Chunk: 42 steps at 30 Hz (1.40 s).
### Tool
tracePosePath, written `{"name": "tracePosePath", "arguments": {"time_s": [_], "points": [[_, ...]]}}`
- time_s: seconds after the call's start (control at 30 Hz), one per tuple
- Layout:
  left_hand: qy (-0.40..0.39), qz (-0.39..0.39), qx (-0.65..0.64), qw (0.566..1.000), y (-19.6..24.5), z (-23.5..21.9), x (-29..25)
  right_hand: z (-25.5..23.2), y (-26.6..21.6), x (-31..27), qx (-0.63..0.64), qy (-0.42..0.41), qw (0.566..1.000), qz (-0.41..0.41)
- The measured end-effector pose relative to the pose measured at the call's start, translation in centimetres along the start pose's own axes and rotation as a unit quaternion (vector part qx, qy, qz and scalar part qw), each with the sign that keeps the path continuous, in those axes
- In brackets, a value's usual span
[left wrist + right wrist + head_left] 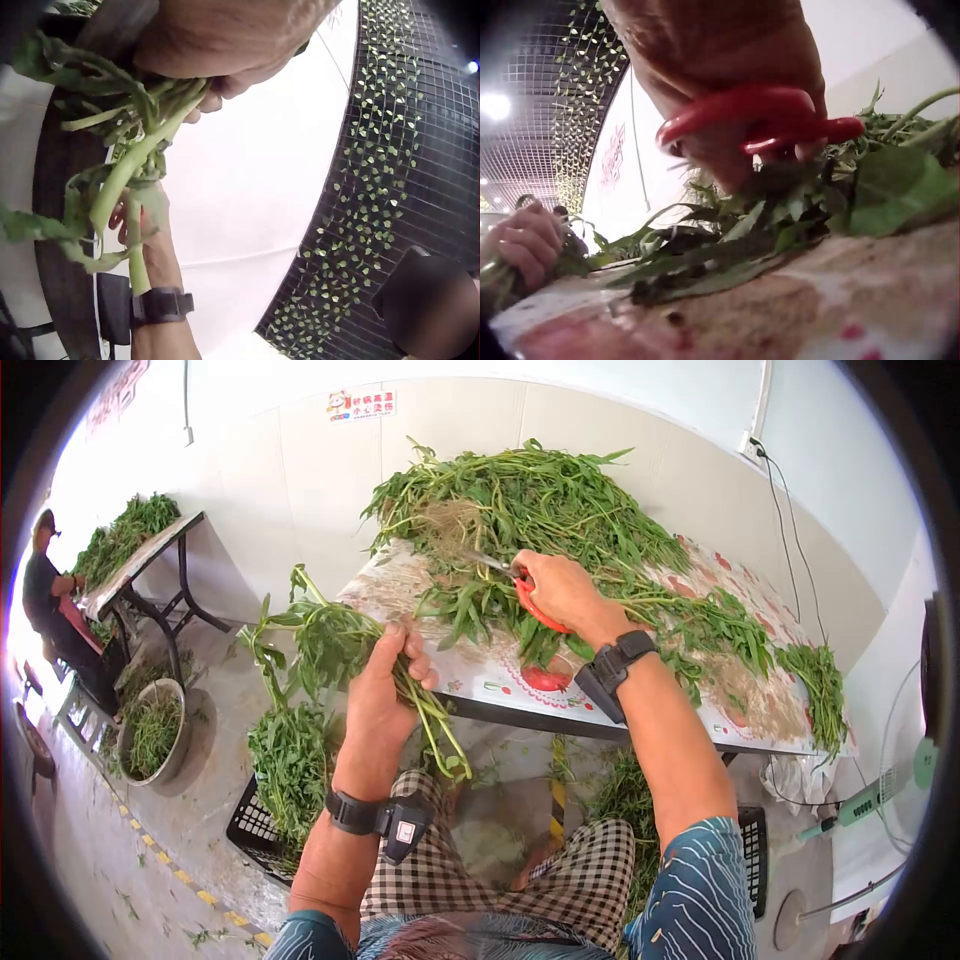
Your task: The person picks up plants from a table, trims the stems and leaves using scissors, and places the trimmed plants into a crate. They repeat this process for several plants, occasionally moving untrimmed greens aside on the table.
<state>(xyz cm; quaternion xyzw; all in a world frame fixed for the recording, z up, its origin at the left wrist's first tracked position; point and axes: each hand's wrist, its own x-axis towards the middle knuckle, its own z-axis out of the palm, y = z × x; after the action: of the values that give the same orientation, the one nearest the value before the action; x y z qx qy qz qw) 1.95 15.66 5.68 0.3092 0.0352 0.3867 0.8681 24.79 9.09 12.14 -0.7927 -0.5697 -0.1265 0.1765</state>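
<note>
My left hand (385, 695) grips a bunch of leafy green stems (325, 645) left of the table's front edge. Thick pale stem ends (124, 176) stick out below the fist in the left wrist view. Over the table, my right hand (570, 598) holds scissors (540, 612) by their red handles, blades pointing left toward a clump of fine brown roots (447, 525). In the right wrist view the red handle loops (742, 105) circle the fingers, just above leaves (780, 232) lying on the tabletop.
A large heap of greens (540, 490) covers the back of the table (480, 682), with loose soil and a smaller bunch (825, 695) at its right end. Below left stands a black crate (255, 825) of greens. Farther left are a tub (180, 745) and another person (55, 600).
</note>
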Motion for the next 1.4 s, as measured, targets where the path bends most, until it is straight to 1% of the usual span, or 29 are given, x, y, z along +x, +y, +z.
{"name": "tracePosePath", "arguments": {"time_s": [0.03,0.13,0.17,0.27,0.3,0.4,0.53,0.57,0.67,0.73,0.77,0.8,0.9,1.03,1.13,1.17,1.27,1.3,1.4], "points": [[0.003,-0.002,-0.001,1.0,0.0,0.0,0.0,0.1,0.2,0.3,-0.001,0.009,0.999,-0.032],[-0.001,0.0,-0.002,1.0,0.0,-0.2,0.0,-1.0,0.4,1.0,0.024,0.061,0.998,-0.013],[-0.001,0.0,-0.001,1.0,0.1,-0.1,0.0,-1.2,1.4,1.7,0.097,0.069,0.993,0.024],[-0.002,0.002,0.006,1.0,-0.1,-0.1,-0.3,-3.4,1.4,1.1,0.138,0.117,0.983,0.026],[-0.007,0.005,0.008,1.0,-0.2,0.1,-0.3,-4.2,0.9,0.9,0.179,0.055,0.981,0.049],[0.009,0.003,0.017,1.0,-0.3,0.4,-0.3,-1.7,1.0,1.0,0.079,0.0,0.997,0.009],[0.005,-0.003,0.008,1.0,0.1,-0.2,-0.5,0.3,-0.2,1.1,-0.017,-0.03,0.999,-0.033],[0.0,-0.002,0.005,1.0,0.1,-0.4,-0.5,0.4,-0.2,1.4,-0.027,-0.033,0.999,-0.028],[0.005,-0.005,0.01,1.0,0.3,0.0,-0.6,-1.9,0.6,1.7,0.024,0.059,0.998,-0.014],[0.013,-0.014,0.019,1.0,0.3,0.3,-0.7,-3.8,3.0,2.6,0.046,0.189,0.981,0.014],[0.009,-0.011,0.021,1.0,0.2,0.2,-0.7,-5.8,4.5,3.2,0.148,0.188,0.97,0.041],[0.003,-0.007,0.023,1.0,0.1,0.1,-0.7,-8.0,5.4,3.2,0.247,0.185,0.949,0.066],[-0.007,-0.005,0.024,1.0,0.0,0.0,-0.6,-12.8,4.4,1.4,0.407,0.23,0.884,0.024],[0.003,-0.004,0.033,0.999,0.0,0.2,-0.6,-16.5,3.7,-1.0,0.449,0.224,0.865,0.022],[0.005,-0.008,0.035,0.999,0.0,0.3,-0.7,-17.5,3.5,-2.3,0.474,0.225,0.85,0.044],[0.005,-0.009,0.038,0.999,0.1,0.3,-0.7,-17.5,3.1,-2.9,0.469,0.241,0.849,0.044],[0.006,-0.021,0.036,0.999,0.1,0.0,-0.5,-17.4,3.6,-4.4,0.466,0.191,0.861,0.065],[0.008,-0.027,0.033,0.999,0.1,0.0,-0.5,-16.9,4.3,-4.7,0.424,0.179,0.886,0.052],[0.009,-0.021,0.039,0.999,0.1,0.3,-0.6,-16.0,5.3,-6.0,0.376,0.126,0.914,0.088]]}}
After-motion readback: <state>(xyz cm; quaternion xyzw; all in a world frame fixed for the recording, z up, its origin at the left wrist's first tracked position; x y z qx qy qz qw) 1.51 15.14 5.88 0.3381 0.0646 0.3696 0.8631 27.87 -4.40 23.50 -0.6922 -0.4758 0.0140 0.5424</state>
